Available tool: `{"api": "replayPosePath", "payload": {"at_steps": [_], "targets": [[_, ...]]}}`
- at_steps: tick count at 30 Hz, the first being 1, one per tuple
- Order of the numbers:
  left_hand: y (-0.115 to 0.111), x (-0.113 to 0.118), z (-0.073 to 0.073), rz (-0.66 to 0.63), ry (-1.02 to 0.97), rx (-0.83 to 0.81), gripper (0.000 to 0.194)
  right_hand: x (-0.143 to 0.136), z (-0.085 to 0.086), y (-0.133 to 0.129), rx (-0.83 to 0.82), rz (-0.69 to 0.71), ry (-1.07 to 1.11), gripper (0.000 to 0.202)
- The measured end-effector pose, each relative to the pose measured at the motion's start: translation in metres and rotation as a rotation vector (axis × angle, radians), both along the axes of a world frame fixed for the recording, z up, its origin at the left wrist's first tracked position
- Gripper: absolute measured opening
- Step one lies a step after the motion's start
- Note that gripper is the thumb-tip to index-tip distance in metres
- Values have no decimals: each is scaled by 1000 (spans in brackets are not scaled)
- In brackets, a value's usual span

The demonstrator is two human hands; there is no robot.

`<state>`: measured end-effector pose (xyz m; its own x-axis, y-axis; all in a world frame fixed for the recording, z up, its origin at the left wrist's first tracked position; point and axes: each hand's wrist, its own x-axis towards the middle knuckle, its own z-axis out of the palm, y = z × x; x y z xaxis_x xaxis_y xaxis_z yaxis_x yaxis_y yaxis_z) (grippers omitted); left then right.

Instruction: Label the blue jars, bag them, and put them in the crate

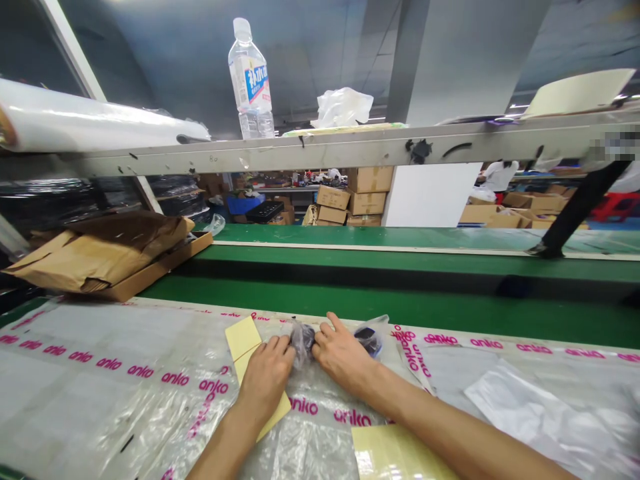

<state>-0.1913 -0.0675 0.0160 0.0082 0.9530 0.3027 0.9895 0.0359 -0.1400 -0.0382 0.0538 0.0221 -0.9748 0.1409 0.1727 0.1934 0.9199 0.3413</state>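
Between my hands is a small dark item in a clear plastic bag (302, 343), lying on the covered worktop. My left hand (267, 373) is closed at the bag's left edge, fingers curled. My right hand (340, 350) pinches its right side with thumb and fingertips, the index finger lifted. What exactly is inside the bag cannot be made out. Just right of my right hand lies a second clear bag with a dark, blue-edged item (369, 340). A creased yellow card (243, 339) lies partly under my left hand. Yellow sheets (395, 455) lie below my right forearm.
Clear plastic sheeting printed in pink (140, 372) covers the worktop. Behind it runs a green conveyor belt (320, 293). A cardboard tray with brown paper (135, 280) stands at left, white plastic bags (520, 407) at right. A shelf rail (320, 148) with a bottle (254, 83) crosses above.
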Motion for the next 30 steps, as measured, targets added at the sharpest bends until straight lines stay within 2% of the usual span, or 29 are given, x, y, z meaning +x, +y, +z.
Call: {"api": "replayPosePath", "payload": {"at_steps": [8, 12, 18, 24, 30], "targets": [[13, -18, 1, 12, -171, 71, 18, -7, 17, 7, -82, -60, 76, 14], [12, -22, -4, -32, -266, 92, 11, -5, 15, 15, -119, -91, 58, 13], [20, -28, -3, -65, -350, 85, 15, -7, 13, 25, -130, -120, 46, 16], [25, -28, -2, -51, -398, 19, 16, -10, 12, 21, -151, -95, -15, 13], [27, -29, 5, -60, -526, 5, 14, -18, 12, 18, -202, -105, -26, 15]]}}
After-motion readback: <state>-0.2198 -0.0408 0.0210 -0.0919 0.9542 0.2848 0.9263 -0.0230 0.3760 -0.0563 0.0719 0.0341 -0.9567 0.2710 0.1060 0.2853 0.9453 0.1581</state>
